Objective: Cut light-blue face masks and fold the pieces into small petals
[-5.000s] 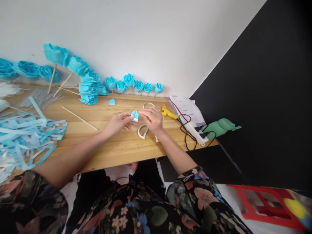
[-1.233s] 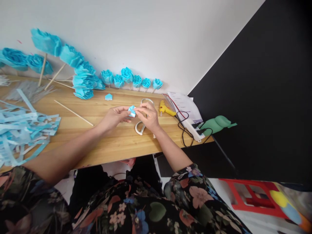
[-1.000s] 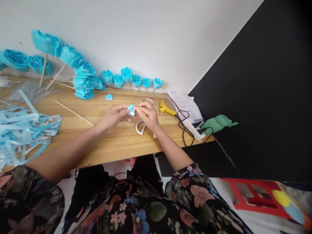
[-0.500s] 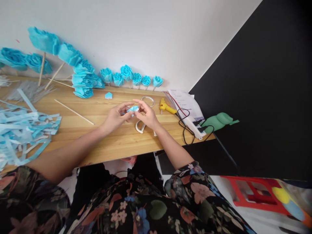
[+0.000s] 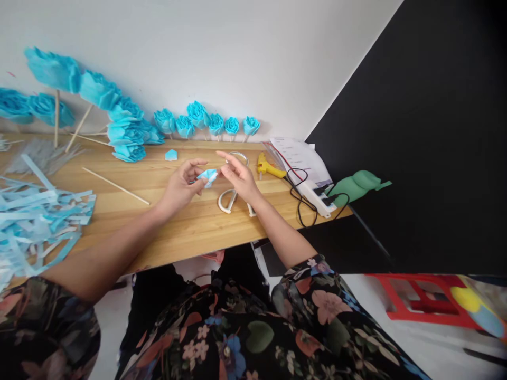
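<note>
Between the thumb and fingers of my left hand (image 5: 182, 183) is a small folded piece of blue and white paper (image 5: 208, 177), held over the table. My right hand (image 5: 240, 177) is just to the right of it, its fingers apart and nothing visible in them. Below my right hand lie white-handled scissors (image 5: 227, 201), partly covered by the hand and wrist. Behind it on the wood is a silvery ring (image 5: 241, 157). A small blue folded piece (image 5: 171, 154) rests on the table beyond my left hand.
Blue paper roses (image 5: 198, 115) on sticks line the wall. Cut blue and white strips (image 5: 43, 216) pile up at the left, beside a thin wooden stick (image 5: 115, 186). At the right are a yellow glue gun (image 5: 270, 166), papers (image 5: 303, 158), a power strip (image 5: 319, 203) and black cords.
My right hand has come off the folded paper and opened to the right of it. My left hand keeps hold of the paper. The camera view has shifted slightly.
</note>
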Demonstrator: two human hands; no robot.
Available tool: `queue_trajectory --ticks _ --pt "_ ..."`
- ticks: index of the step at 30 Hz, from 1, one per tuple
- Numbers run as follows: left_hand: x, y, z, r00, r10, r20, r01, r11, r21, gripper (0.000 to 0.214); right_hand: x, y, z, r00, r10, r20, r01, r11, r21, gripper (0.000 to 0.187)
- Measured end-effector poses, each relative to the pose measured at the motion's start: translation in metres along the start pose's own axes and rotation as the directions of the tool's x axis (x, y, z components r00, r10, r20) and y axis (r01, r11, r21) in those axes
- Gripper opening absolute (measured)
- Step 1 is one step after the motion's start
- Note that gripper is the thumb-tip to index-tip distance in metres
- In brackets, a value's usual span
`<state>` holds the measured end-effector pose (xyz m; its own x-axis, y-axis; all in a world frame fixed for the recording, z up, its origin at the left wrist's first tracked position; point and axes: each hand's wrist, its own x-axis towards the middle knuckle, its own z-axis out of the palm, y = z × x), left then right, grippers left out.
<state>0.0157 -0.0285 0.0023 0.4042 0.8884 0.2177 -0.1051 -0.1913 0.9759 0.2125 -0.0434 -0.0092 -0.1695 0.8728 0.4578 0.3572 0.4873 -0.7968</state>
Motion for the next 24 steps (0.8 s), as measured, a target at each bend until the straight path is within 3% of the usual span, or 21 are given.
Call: queue_trajectory --ticks 10,16,21,24 --pt "-0.001 0.0 -0.001 1.0 -0.006 0.028 0.005 0.999 0.034 0.048 0.002 -0.003 0.004 1.0 0.017 0.001 -0.017 0.998 0.067 0.048" --pt "0.0 -0.002 -0.002 0.999 -0.043 -0.021 0.046 0.973 0.228 0.036 0.003 -0.005 0.006 0.999 0.039 -0.002 -0.038 0.992 0.119 0.047" --pt "0.0 -0.002 -0.004 0.996 -0.012 -0.084 0.03 0.975 0.222 0.033 0.001 -0.009 0.008 0.984 0.085 -0.156 -0.077 0.995 0.056 0.036" --pt "0.0 -0.001 -0.005 0.994 -0.013 -0.106 0.036 0.976 0.217 0.032 -0.001 -0.013 0.009 0.972 -0.004 -0.236 -0.026 0.992 -0.122 0.024"
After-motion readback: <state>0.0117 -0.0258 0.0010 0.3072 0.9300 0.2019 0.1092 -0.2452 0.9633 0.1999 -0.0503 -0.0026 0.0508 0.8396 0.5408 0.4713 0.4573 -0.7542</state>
